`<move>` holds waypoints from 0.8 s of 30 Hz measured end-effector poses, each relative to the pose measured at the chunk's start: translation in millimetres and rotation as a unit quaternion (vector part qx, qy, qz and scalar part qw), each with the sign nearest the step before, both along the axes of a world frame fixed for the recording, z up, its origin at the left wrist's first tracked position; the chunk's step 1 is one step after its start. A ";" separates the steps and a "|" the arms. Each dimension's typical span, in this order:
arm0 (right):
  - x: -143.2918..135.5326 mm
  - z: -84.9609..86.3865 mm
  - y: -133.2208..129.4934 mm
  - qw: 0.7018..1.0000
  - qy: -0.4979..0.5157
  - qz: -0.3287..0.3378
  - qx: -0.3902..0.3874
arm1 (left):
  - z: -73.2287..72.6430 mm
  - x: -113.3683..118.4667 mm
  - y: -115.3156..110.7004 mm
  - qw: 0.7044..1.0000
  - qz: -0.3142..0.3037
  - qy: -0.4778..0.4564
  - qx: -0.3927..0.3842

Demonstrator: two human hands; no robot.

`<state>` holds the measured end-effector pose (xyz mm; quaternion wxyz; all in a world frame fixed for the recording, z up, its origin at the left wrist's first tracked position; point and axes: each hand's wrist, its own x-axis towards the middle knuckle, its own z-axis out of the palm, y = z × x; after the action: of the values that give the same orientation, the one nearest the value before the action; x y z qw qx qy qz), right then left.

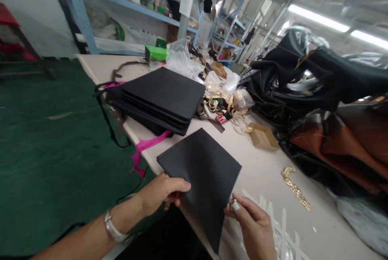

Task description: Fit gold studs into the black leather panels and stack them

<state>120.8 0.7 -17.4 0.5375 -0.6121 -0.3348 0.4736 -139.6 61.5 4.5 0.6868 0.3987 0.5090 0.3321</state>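
On the left we see green flooring (45,151) running along the table (266,171). Our left hand (162,193) pinches the near left edge of a black square panel (201,171), thumb on top, fingers curled underneath. The panel lies partly on the table and overhangs its near edge. Behind it sits a stack of black panels (160,96) with pink strips (145,147) trailing beneath. Our right hand (253,221) touches the panel's right edge, fingertips pressed together on a small white piece (235,206). Further right lie a gold chain (295,189) and heaped dark leather (318,78)
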 end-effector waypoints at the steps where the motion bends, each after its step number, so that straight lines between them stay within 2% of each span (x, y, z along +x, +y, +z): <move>1: 1.8 1.4 -2.5 1.000 -0.009 0.004 -0.008 | -2.8 1.4 -4.6 1.000 -0.001 -0.010 -0.011; 5: -7.4 6.4 -5.1 0.999 -0.020 0.032 -0.032 | -11.7 13.4 -17.8 0.999 0.000 -0.033 -0.035; 8: -16.5 6.9 0.6 0.997 -0.007 0.061 -0.051 | -9.2 25.2 -20.6 0.999 0.004 -0.031 -0.041; 11: -15.0 4.4 13.7 0.995 -0.012 0.089 -0.051 | -0.7 37.6 -16.1 0.999 0.009 -0.024 -0.046; 16: 3.9 1.0 45.1 0.992 -0.055 0.108 -0.042 | 11.2 57.4 -4.2 0.998 0.007 -0.036 -0.056; 19: 9.5 1.7 59.0 0.987 -0.052 0.139 -0.055 | 11.6 66.9 0.7 0.996 0.001 -0.044 -0.074; 24: 4.6 7.3 69.9 0.981 -0.034 0.175 -0.078 | 3.9 77.8 8.2 0.991 -0.009 -0.043 -0.124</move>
<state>125.4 70.6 -10.0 0.3850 -0.5997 -0.4170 0.5641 -61.8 69.7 8.4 0.7551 0.3003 0.5130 0.2767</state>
